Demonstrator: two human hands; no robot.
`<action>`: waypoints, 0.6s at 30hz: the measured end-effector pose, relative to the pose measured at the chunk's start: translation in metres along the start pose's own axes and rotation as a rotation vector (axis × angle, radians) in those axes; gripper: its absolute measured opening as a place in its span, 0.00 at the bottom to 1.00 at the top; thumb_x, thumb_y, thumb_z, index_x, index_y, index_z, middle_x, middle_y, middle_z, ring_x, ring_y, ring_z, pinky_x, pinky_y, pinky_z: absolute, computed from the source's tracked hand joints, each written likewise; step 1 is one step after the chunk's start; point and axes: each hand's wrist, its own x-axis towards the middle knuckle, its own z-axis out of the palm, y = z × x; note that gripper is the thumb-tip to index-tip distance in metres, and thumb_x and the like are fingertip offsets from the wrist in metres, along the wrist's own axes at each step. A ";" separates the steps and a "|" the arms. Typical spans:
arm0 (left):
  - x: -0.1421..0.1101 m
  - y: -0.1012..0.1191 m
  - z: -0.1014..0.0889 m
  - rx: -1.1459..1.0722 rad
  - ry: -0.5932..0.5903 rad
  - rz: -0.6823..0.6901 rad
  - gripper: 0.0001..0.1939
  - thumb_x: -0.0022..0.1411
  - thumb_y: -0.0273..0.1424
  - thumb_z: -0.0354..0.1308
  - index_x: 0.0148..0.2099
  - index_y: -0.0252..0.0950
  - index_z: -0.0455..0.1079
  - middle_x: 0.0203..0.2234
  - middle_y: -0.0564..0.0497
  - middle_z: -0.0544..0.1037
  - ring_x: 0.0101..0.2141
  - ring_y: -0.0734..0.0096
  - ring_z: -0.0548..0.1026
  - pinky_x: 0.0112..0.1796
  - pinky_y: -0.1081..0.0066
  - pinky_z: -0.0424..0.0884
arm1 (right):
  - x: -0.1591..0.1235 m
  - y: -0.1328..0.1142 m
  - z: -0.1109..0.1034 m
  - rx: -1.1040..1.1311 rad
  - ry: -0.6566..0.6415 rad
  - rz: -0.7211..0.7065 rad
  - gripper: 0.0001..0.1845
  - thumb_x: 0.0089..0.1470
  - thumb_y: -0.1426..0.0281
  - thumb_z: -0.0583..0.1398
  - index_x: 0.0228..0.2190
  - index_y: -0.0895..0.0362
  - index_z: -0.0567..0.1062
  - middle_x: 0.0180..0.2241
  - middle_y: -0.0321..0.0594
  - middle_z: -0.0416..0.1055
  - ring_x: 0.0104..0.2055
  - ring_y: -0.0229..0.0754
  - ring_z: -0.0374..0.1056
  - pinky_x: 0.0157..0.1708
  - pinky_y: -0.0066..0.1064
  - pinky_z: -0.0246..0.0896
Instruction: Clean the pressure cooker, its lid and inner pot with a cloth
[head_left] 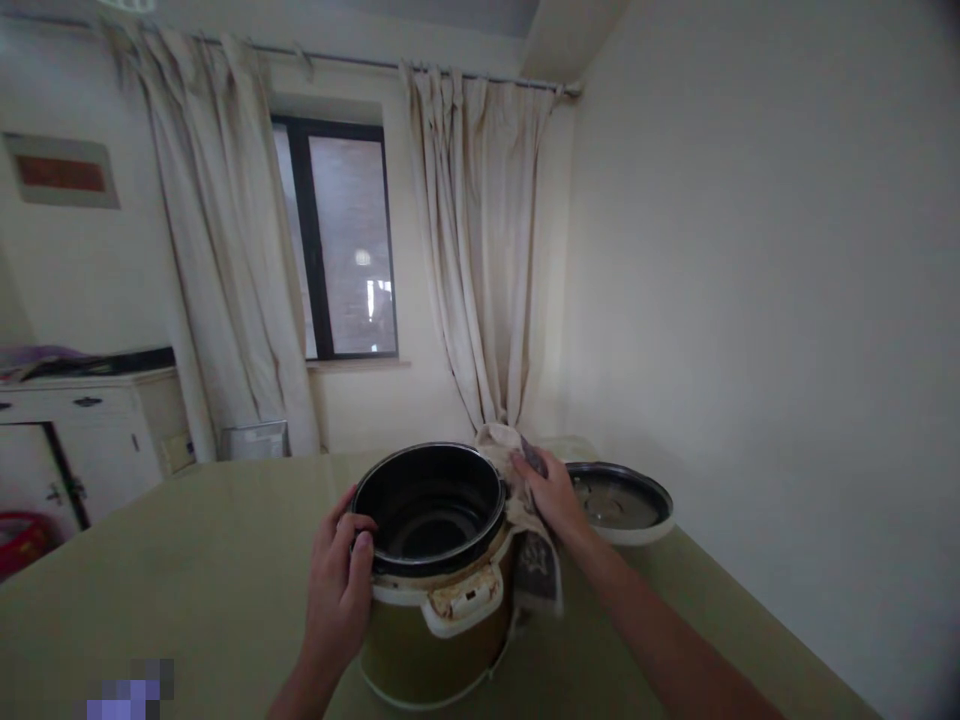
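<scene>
A black inner pot (431,505) sits tilted in a stained electric cooker (435,650) with a white rim and a front handle, its rim standing above the cooker's edge. My left hand (341,560) is closed on the pot's left rim, fingers over the edge. On the other side, my right hand (547,490) grips a beige and grey cloth (536,560) and presses it against the right of the rim; the cloth hangs down beside the cooker. Behind my right forearm lies the round cooker lid (619,500), inner side facing up.
The cooker and lid stand on a greenish table (225,560) whose right edge runs along a pale wall (787,300). At the far left are a white cabinet (112,430) and a red basin (26,545). Curtains (480,250) hang beside the window (349,240).
</scene>
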 end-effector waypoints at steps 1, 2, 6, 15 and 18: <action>0.000 0.000 0.000 0.004 0.005 0.002 0.18 0.76 0.45 0.45 0.41 0.42 0.71 0.64 0.42 0.72 0.65 0.51 0.69 0.63 0.49 0.66 | 0.012 -0.007 0.003 -0.018 0.054 -0.037 0.35 0.50 0.40 0.66 0.42 0.59 0.83 0.46 0.53 0.82 0.52 0.58 0.76 0.59 0.50 0.66; 0.000 0.001 0.000 0.005 0.006 0.004 0.18 0.76 0.45 0.45 0.41 0.43 0.71 0.64 0.42 0.72 0.64 0.51 0.70 0.63 0.49 0.66 | 0.023 -0.015 0.007 -0.013 0.120 -0.065 0.35 0.51 0.41 0.65 0.42 0.60 0.83 0.45 0.54 0.82 0.51 0.58 0.75 0.59 0.49 0.66; -0.002 0.005 -0.002 0.006 -0.006 0.000 0.18 0.77 0.45 0.45 0.42 0.43 0.71 0.66 0.43 0.71 0.64 0.51 0.70 0.62 0.50 0.67 | 0.046 -0.049 0.018 0.151 0.243 -0.156 0.32 0.55 0.44 0.64 0.43 0.61 0.82 0.42 0.50 0.81 0.45 0.52 0.74 0.52 0.42 0.68; 0.004 -0.001 0.004 -0.026 -0.002 -0.024 0.19 0.76 0.46 0.46 0.43 0.42 0.72 0.65 0.40 0.71 0.66 0.47 0.69 0.62 0.46 0.67 | -0.027 -0.136 -0.032 0.282 -0.315 -0.342 0.17 0.61 0.55 0.68 0.44 0.54 0.83 0.43 0.40 0.80 0.46 0.48 0.75 0.48 0.36 0.70; -0.004 0.034 -0.016 -0.017 0.017 -0.021 0.21 0.75 0.48 0.45 0.42 0.41 0.74 0.62 0.39 0.75 0.63 0.44 0.72 0.60 0.44 0.70 | -0.066 -0.169 -0.038 0.163 -0.455 -0.534 0.10 0.62 0.61 0.68 0.43 0.50 0.84 0.52 0.42 0.77 0.54 0.49 0.75 0.57 0.40 0.69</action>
